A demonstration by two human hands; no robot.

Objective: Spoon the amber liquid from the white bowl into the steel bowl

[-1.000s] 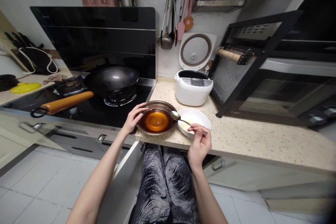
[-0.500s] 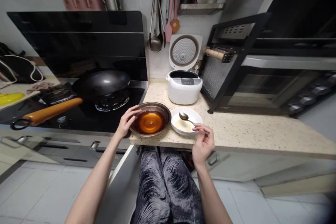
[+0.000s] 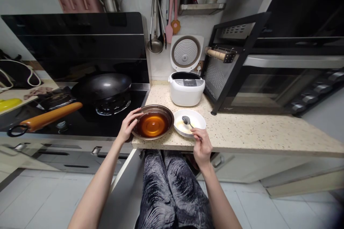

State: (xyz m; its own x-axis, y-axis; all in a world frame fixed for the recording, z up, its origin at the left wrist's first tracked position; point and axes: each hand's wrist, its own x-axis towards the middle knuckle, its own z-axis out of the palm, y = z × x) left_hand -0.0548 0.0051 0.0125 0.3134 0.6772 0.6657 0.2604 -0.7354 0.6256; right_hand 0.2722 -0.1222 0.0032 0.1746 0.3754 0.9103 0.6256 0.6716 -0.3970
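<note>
My left hand (image 3: 129, 125) is at the left rim of a round metal bowl (image 3: 172, 116) of clear brown liquid. Its fingers lie over the rim and hold the bowl near the counter's front edge. Beside it, almost touching, stands a shallow white dish (image 3: 202, 119) with a little pale yellowish liquid in the bottom. A metal spoon (image 3: 186, 120) is pinched by its handle in my right hand (image 3: 202, 146). The spoon's head hangs over the middle of the dish; whether it touches the liquid I cannot tell.
Behind the dish stands a white rice cooker (image 3: 187, 93) with its lid up. A black wok (image 3: 104, 86) on the stove points its wooden handle (image 3: 53, 117) toward the front left. To the right is an oven (image 3: 268, 93). A cabinet door (image 3: 126, 179) hangs open below.
My right hand has moved slightly left, and the spoon has turned, its head now tilted differently over the dish. My left hand stays on the bowl. The view has shifted a little.
</note>
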